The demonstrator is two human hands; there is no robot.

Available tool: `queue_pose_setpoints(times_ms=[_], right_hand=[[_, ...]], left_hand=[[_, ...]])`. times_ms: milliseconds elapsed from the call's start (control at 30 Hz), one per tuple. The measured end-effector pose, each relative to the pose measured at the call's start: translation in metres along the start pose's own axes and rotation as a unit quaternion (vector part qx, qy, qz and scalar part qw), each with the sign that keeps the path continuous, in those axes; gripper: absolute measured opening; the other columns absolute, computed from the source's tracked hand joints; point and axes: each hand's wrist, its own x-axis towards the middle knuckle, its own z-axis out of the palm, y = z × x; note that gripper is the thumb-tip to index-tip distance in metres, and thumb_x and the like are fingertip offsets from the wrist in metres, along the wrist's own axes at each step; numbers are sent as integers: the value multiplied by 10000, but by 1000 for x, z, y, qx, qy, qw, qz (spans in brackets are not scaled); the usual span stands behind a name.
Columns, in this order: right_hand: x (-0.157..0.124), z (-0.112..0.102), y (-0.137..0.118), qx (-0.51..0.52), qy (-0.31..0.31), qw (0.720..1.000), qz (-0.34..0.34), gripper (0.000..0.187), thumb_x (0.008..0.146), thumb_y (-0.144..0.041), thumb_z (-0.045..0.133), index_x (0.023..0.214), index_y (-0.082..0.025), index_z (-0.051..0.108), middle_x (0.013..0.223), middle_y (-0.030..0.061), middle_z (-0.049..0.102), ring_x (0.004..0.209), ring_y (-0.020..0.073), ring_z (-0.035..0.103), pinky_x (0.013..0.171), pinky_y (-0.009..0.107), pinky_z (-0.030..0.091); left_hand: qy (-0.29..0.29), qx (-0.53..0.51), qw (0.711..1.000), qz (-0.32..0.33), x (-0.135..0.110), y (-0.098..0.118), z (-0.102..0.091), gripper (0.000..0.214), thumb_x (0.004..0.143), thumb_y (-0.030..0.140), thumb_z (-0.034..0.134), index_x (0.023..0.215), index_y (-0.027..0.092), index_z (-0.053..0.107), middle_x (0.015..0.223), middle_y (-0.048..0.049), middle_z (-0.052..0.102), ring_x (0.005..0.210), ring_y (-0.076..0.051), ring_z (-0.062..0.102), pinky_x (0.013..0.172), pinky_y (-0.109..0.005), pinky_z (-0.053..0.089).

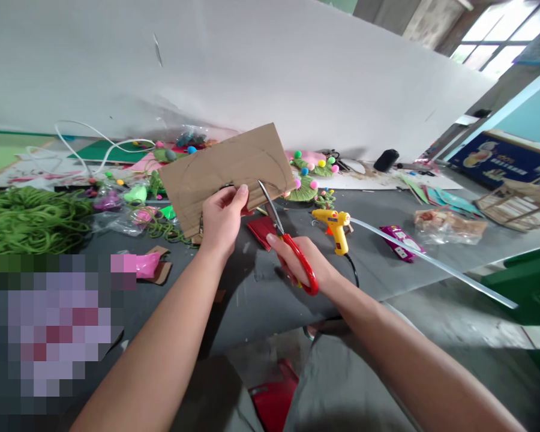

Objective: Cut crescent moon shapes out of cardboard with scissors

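- One cardboard piece (pixel 234 162) sits in the left hand (pixel 222 216), pinched at its lower edge, thumb in front.
- Its long axis slants, rising from left of that hand to its upper right.
- It is flat, brown and roughly rectangular, with drawn curved lines.
- One pair of red-handled scissors (pixel 286 237) is gripped by the right hand (pixel 292 258), blades pointing up-left at the cardboard.
- One yellow glue gun (pixel 337 225) lies just right of the right hand.
- One green cord heap (pixel 31 219) lies well left of the left hand.

Cardboard (pixel 229 159) is brown, scissor handles (pixel 306 266) red, glue gun (pixel 337 225) yellow
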Motion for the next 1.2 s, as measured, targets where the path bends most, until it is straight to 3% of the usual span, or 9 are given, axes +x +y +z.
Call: queue_pose_setpoints(times_ms=[367, 600, 800, 900, 967, 1067, 1200], right_hand=[[-4, 5, -2, 2, 23, 1000, 0, 718, 954, -777, 541, 512, -236, 374, 410, -19, 446, 368, 114, 465, 420, 257, 374], [-5, 2, 1, -26, 24, 999, -12, 738, 936, -834, 506, 517, -241, 371, 415, -21, 424, 401, 111, 431, 436, 264, 357], [-11, -5, 7, -37, -24, 999, 5, 711, 895, -846, 549, 571, -242, 357, 456, -41, 393, 411, 120, 421, 429, 270, 336], [-8, -15, 11, -85, -2, 996, 10, 693, 851, -807, 647, 583, -226, 381, 485, -43, 419, 463, 108, 361, 458, 266, 285], [-4, -23, 12, -162, 42, 986, 17, 667, 826, -781, 693, 582, -216, 437, 521, -28, 478, 515, 118, 367, 493, 271, 282], [1, -31, 11, -298, 109, 948, 31, 542, 846, -733, 690, 674, -222, 629, 648, 22, 631, 610, 177, 510, 555, 291, 324], [2, -25, 2, -420, 111, 901, 13, 454, 927, -645, 597, 840, -224, 744, 848, 109, 759, 787, 277, 689, 622, 322, 374]], left_hand=[[-8, -7, 1000, -6, -1, 4, 1, 334, 759, 446, 900, 690, 182, 708, 695, -2, 617, 643, -118, 567, 598, -235, 509], [10, -12, 1000, 2, 1, 2, 0, 312, 770, 435, 894, 738, 186, 709, 692, 8, 597, 636, -118, 573, 593, -232, 507], [103, -38, 994, 10, 17, 4, -10, 296, 791, 334, 843, 664, 176, 627, 656, 19, 585, 588, -90, 551, 548, -192, 466], [139, -21, 990, -5, 22, 9, -15, 233, 817, 298, 793, 693, 177, 637, 669, 13, 621, 559, -85, 548, 521, -185, 443], [138, -7, 990, -13, 21, 11, -16, 245, 815, 310, 790, 692, 183, 621, 672, 15, 621, 548, -86, 546, 513, -186, 441], [106, -1, 994, -3, 17, 13, -13, 291, 790, 365, 815, 687, 190, 606, 685, 14, 609, 566, -91, 545, 519, -191, 457], [39, -7, 999, -11, 9, 11, -6, 310, 712, 412, 872, 711, 191, 654, 681, 13, 580, 593, -105, 546, 523, -203, 472]])
